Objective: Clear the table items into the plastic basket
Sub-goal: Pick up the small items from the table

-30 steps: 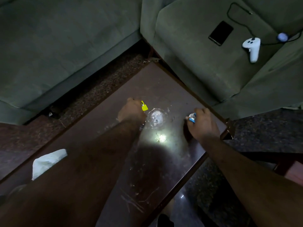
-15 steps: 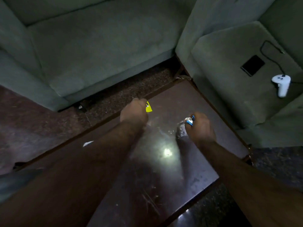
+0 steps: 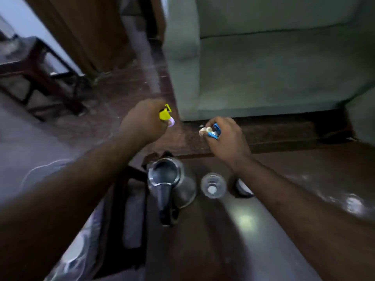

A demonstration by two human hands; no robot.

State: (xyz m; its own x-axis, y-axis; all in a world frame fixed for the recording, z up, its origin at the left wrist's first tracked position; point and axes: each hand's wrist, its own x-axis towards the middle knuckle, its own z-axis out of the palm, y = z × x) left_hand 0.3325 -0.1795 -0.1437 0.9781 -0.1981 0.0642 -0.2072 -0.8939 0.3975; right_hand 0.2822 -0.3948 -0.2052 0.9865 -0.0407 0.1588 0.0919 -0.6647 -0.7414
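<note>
My left hand (image 3: 145, 121) is closed around a small yellow plastic item (image 3: 164, 113) with a pale purple piece (image 3: 171, 121) under it. My right hand (image 3: 227, 136) grips a small blue item (image 3: 214, 132) and a white piece (image 3: 204, 130). Both hands hover above the floor just past the far edge of the dark wooden table (image 3: 223, 240). On the table below them stand a steel jug (image 3: 170, 183), a clear glass (image 3: 213, 185) and a dark round item (image 3: 243, 187) partly hidden by my right forearm. No basket can be made out clearly.
A green sofa (image 3: 274, 67) fills the upper right. A dark wooden side table (image 3: 30, 63) stands at the far left beside a wooden door (image 3: 85, 33). A dark chair frame (image 3: 129, 209) and crumpled clear plastic (image 3: 81, 246) sit at the table's left.
The view has swung left, bringing the jug, glass and side table into sight. Both hands have lifted off the table and still hold their small items.
</note>
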